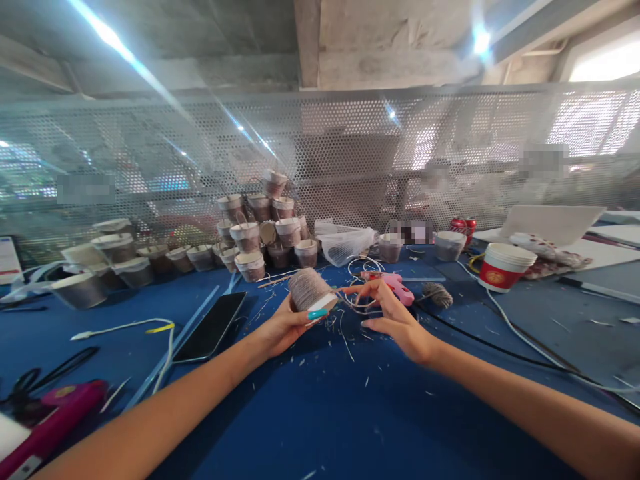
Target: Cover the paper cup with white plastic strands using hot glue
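- Your left hand (285, 327), clamped on the yarn-wrapped cup (309, 291), holds it tilted above the worktop (350, 427), its pale rim toward your right hand (395, 320).
- Your right hand, thumb and fingers parted, reaches to the cup's rim; whether the forefinger touches it, you cannot tell.
- The hands are apart, with the cup's rim between them.
- Just beyond your right hand: a pink glue gun (400, 288); to its right, a grey yarn bundle (437, 294).
- Farther right: a red-and-white paper cup (505, 268), upright.
- Left of your left hand: a dark-screened smartphone (213, 327), lying flat.
- Beyond the yarn-wrapped cup: stacked small cups (247, 238), several with loop handles, before a perforated metal screen (345, 153).
- Around your hands: scattered pale scraps (349, 347).
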The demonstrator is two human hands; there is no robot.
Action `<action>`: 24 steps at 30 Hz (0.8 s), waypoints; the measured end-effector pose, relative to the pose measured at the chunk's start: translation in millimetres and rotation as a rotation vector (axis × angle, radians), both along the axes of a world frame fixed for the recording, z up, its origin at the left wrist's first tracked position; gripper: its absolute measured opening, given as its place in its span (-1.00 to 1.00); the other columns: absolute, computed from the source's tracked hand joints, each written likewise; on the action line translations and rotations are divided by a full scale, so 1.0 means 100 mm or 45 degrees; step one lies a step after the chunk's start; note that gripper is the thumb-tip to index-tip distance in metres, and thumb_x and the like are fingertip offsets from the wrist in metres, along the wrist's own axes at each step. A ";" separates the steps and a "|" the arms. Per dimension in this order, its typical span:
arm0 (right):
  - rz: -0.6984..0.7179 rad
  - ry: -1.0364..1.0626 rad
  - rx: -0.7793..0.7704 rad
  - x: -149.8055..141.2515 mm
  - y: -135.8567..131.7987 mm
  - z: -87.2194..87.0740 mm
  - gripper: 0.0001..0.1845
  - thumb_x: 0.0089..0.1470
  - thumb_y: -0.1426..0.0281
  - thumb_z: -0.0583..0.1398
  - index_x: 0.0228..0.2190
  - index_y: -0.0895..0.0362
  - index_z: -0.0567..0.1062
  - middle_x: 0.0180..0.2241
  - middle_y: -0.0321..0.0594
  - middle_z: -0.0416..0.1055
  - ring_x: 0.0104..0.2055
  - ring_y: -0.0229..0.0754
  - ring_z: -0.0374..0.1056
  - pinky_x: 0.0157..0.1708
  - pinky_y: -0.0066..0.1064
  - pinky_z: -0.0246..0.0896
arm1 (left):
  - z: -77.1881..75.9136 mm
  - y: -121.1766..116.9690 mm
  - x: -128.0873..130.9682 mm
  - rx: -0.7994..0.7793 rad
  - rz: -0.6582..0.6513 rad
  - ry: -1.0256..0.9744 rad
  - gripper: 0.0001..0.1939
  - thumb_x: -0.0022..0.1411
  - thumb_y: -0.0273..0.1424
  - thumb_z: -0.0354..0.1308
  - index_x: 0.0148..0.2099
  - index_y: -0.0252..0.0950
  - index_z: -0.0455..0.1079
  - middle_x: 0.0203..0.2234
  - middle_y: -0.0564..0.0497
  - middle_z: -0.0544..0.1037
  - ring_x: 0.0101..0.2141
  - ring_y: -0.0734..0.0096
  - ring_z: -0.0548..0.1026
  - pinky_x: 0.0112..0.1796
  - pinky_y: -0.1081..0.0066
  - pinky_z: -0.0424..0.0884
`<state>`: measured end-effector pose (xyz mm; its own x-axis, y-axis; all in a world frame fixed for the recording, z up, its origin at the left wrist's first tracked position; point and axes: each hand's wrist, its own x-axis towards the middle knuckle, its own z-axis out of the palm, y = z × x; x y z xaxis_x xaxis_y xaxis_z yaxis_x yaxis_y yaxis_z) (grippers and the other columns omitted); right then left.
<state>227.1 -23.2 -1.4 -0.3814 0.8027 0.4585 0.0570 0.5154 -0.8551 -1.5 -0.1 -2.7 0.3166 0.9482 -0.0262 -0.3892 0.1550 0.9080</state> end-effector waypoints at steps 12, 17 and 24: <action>-0.168 0.356 -0.247 -0.05 0.10 -0.02 -0.76 -0.28 0.46 0.16 -0.42 0.07 0.31 -0.26 -0.24 0.40 -0.24 -0.18 0.20 -0.25 -0.30 0.11 | -0.05 0.02 -0.03 0.032 -0.049 0.011 -0.23 -0.30 -0.62 0.38 0.04 -0.30 0.25 -0.12 -0.12 0.53 -0.09 0.18 0.49 0.04 0.21 0.29; 0.209 0.286 -0.212 -0.05 -0.04 0.04 -0.74 -0.25 0.51 0.12 -0.38 0.07 0.29 -0.10 -0.20 0.40 -0.16 -0.16 0.21 -0.24 -0.30 0.07 | -0.08 0.03 -0.03 0.089 -0.081 0.066 -0.23 -0.26 -0.64 0.36 0.06 -0.29 0.23 -0.13 -0.13 0.52 -0.04 0.12 0.46 0.04 0.18 0.27; 0.324 0.241 -0.316 -0.04 -0.04 0.02 -0.72 -0.24 0.53 0.12 -0.37 0.07 0.27 -0.02 -0.19 0.37 -0.21 -0.20 0.21 -0.28 -0.34 0.09 | -0.10 0.06 -0.01 0.145 -0.130 0.078 -0.32 -0.27 -0.61 0.37 -0.01 -0.30 0.32 -0.14 -0.09 0.53 -0.09 0.13 0.48 0.01 0.21 0.32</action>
